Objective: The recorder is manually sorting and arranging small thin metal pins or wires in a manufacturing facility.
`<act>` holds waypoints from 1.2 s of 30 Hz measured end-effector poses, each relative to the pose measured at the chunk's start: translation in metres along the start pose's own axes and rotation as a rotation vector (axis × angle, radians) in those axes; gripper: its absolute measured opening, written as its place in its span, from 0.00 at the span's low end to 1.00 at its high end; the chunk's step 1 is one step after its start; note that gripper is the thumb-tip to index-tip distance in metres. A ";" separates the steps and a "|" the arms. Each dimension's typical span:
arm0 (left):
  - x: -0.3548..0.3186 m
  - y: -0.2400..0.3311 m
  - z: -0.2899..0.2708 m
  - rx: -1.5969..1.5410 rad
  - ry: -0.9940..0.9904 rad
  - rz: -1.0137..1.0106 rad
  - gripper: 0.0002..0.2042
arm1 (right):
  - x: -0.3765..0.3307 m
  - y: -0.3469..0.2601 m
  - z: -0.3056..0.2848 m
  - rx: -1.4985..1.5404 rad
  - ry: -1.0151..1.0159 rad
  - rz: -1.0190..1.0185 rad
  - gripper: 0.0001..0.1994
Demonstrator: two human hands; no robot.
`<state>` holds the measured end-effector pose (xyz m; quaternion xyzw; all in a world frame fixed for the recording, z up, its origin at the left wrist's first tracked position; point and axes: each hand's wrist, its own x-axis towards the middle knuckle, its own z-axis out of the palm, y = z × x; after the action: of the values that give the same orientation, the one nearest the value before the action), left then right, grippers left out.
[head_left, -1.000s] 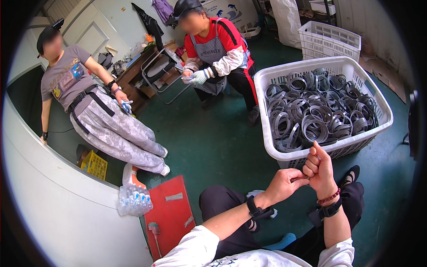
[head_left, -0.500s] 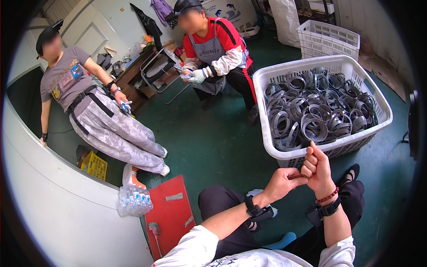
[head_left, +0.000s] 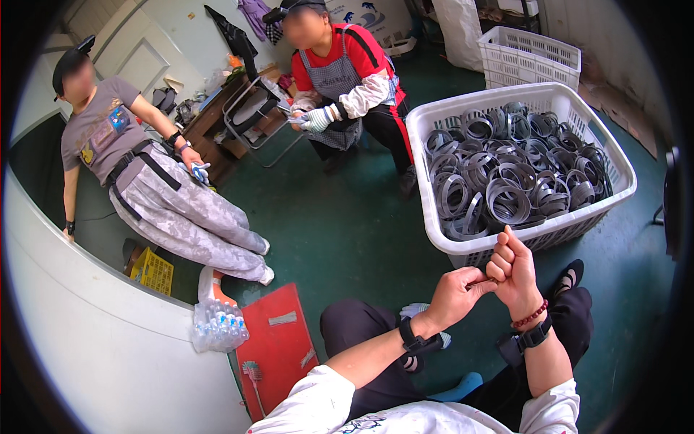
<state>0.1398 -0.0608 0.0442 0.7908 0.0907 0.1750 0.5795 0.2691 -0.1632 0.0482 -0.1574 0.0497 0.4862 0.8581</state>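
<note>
My left hand [head_left: 457,295] and my right hand [head_left: 512,269] meet in front of a white plastic basket [head_left: 423,173]. Thumb and fingers of the left are pinched together against the right, which is curled closed. A thin brownish sliver shows between them, too small and covered to name. Both hands are just off the basket's near rim, apart from its contents. Inside lie many loose dark grey ring-shaped bands [head_left: 508,202], heaped in layers.
A second white basket [head_left: 528,54] stands behind the first. One person [head_left: 343,79] sits wearing gloves; another [head_left: 119,137] leans on a white surface [head_left: 94,311] at left. A red board [head_left: 278,340] with a brush [head_left: 252,376] and wrapped bottles [head_left: 219,325] lie left of my knees.
The view has shifted slightly, so the basket and people sit a little higher and further left. My hands keep nearly the same pinched pose.
</note>
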 end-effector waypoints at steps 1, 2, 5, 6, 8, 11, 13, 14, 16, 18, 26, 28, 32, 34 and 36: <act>0.000 0.000 0.001 0.009 0.013 0.038 0.10 | 0.000 0.000 -0.001 -0.009 -0.006 0.002 0.16; -0.001 0.000 0.001 0.006 0.010 0.036 0.10 | -0.001 0.001 -0.001 -0.009 -0.001 -0.001 0.16; -0.002 -0.001 0.000 0.006 0.004 0.045 0.09 | -0.002 0.004 -0.001 -0.052 0.018 0.004 0.15; -0.003 -0.001 0.000 0.080 0.005 0.076 0.09 | -0.002 0.004 0.002 -0.097 0.032 0.008 0.15; -0.004 0.001 0.000 0.154 0.005 0.107 0.09 | -0.002 0.005 0.003 -0.142 0.046 0.012 0.15; -0.004 0.004 0.000 0.185 -0.003 0.144 0.08 | -0.003 0.006 0.002 -0.165 0.040 -0.008 0.15; -0.003 0.003 0.001 0.158 -0.021 0.091 0.08 | -0.003 0.009 0.003 -0.228 0.081 -0.078 0.15; -0.003 0.002 0.001 0.159 -0.020 0.090 0.08 | -0.003 0.009 0.003 -0.228 0.080 -0.077 0.15; -0.002 -0.002 0.002 0.185 -0.013 0.100 0.08 | -0.002 0.011 0.002 -0.327 0.067 -0.146 0.15; 0.000 -0.005 0.001 0.195 -0.008 0.092 0.08 | -0.002 0.013 0.004 -0.348 0.069 -0.181 0.15; 0.004 -0.008 0.001 0.247 0.008 0.118 0.08 | 0.005 0.013 0.001 -0.367 0.134 -0.260 0.15; 0.003 -0.002 0.000 0.197 -0.038 0.069 0.08 | 0.004 0.011 -0.001 -0.323 0.140 -0.182 0.14; 0.004 0.002 -0.003 -0.073 -0.118 -0.039 0.09 | 0.005 0.004 -0.003 -0.194 0.106 -0.104 0.14; 0.004 0.001 -0.005 -0.183 -0.133 -0.078 0.10 | 0.006 0.001 -0.001 -0.138 0.122 -0.119 0.14; 0.006 0.001 -0.008 -0.158 -0.159 -0.141 0.10 | 0.005 0.002 0.001 -0.135 0.118 -0.079 0.14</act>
<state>0.1419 -0.0516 0.0479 0.7456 0.0857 0.0774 0.6564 0.2703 -0.1578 0.0476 -0.2450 0.0610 0.4441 0.8597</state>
